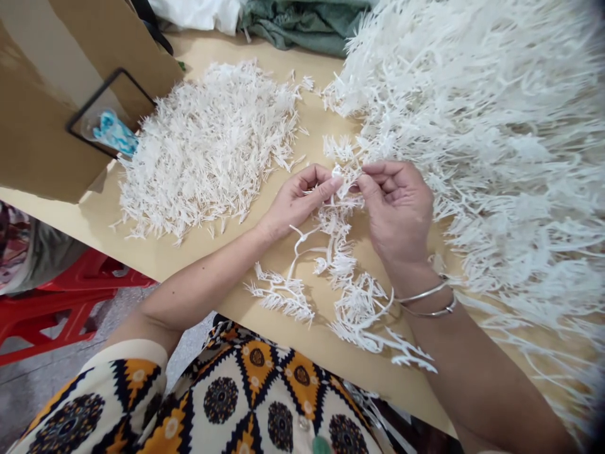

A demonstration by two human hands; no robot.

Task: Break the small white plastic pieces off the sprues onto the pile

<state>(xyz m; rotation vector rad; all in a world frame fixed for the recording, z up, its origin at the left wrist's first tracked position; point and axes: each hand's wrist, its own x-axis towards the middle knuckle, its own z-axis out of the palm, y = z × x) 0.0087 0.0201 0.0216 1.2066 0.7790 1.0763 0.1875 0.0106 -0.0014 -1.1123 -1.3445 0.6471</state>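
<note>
Between my hands is a white plastic sprig [347,180] with thin, needle-like tips. My left hand [305,195] pinches its left side between thumb and forefinger. On the other side, the thumb and forefinger of my right hand [394,202] close on the sprig, with the other fingers curled in. Below the hands, a branching white plastic stem [340,252] with feathery tufts lies on the table. A smaller tufted branch [283,293] sits to its left, and another white branch [363,315] lies nearer to me.
A heap of short white pieces [212,145] covers the table's [265,221] left part. A far larger pile of long white branches [496,139] fills the right. At the back left stands a cardboard box [61,82]; green cloth [302,22] lies at the far edge. Red stools [61,302] stand below.
</note>
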